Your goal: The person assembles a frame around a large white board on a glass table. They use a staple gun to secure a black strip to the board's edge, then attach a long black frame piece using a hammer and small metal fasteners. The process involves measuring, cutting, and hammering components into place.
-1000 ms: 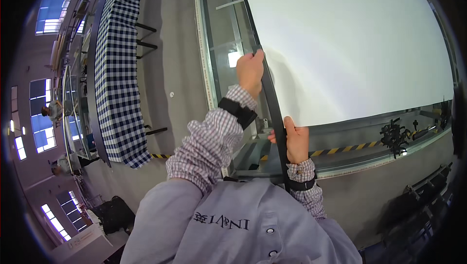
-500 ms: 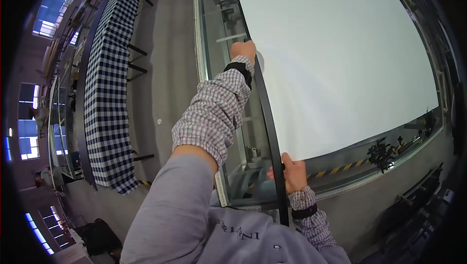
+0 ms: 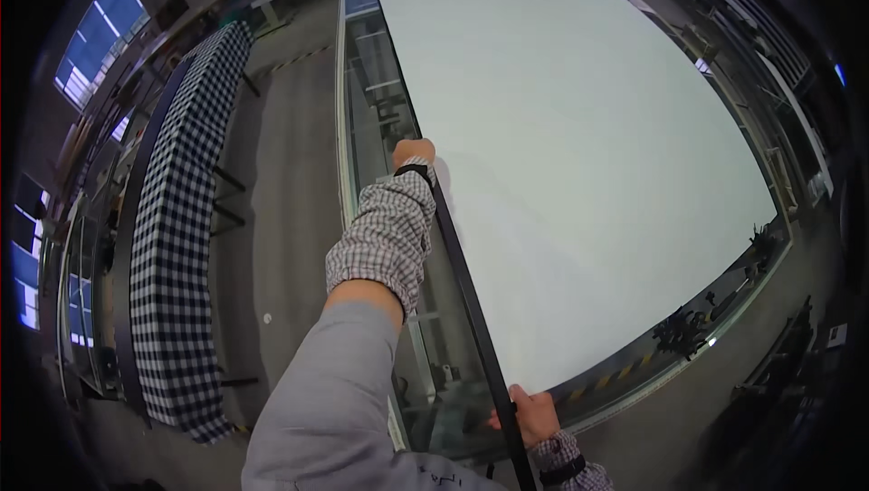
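Observation:
A large white sheet [image 3: 579, 147] spreads over a glass-topped table [image 3: 597, 419], with a long black bar [image 3: 466, 296] along its left edge. My left arm reaches forward, and my left hand [image 3: 415, 152] is closed round the bar well up its length. Nearer to me, my right hand [image 3: 536, 414] grips the same bar beside the sheet's near corner. Its thumb lies on the sheet's side, and fingertips show on the bar's left. Checked sleeve covers with dark wrist bands are on both forearms.
To the left stands a long table with a dark-and-white checked cloth [image 3: 176, 256], across a strip of grey floor [image 3: 281, 219]. A dark clustered object [image 3: 681, 333] lies by the glass table's near right edge. Dark equipment [image 3: 769, 382] stands at the lower right.
The view has tilted upward, so the bar, the sheet and both hands appear lower in the picture, and more of the sheet's far end shows. Both hands keep hold of the bar.

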The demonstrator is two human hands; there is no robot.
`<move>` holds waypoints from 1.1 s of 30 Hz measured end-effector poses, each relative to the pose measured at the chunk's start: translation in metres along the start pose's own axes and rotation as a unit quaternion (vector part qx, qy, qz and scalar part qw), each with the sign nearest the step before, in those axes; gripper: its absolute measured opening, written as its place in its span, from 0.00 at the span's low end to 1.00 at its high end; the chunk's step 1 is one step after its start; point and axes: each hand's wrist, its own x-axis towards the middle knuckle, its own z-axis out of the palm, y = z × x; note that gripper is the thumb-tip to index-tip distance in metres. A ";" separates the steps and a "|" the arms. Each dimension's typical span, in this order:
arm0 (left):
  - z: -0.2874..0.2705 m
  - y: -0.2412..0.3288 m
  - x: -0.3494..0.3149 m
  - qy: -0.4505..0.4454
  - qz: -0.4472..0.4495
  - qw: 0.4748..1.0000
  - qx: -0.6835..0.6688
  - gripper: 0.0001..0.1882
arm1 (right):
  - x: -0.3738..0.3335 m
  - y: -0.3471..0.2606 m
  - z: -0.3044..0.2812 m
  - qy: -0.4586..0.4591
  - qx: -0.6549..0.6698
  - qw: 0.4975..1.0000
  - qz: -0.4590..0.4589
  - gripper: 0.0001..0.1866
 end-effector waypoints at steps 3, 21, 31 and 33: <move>0.021 0.015 0.022 0.027 0.054 0.996 0.069 0.14 | 0.006 0.001 -0.001 -0.004 0.006 1.000 -0.008 0.16; -0.004 0.099 0.128 0.005 0.221 0.969 0.114 0.18 | 0.027 0.005 0.063 0.135 -0.118 0.983 -0.043 0.15; -0.047 0.019 -0.004 -0.202 0.014 0.979 -0.034 0.25 | 0.060 0.035 0.043 0.054 -0.358 0.911 -0.195 0.13; -0.055 0.050 -0.023 -0.207 -0.002 0.973 -0.098 0.25 | 0.056 0.029 0.049 0.093 -0.438 0.841 -0.304 0.12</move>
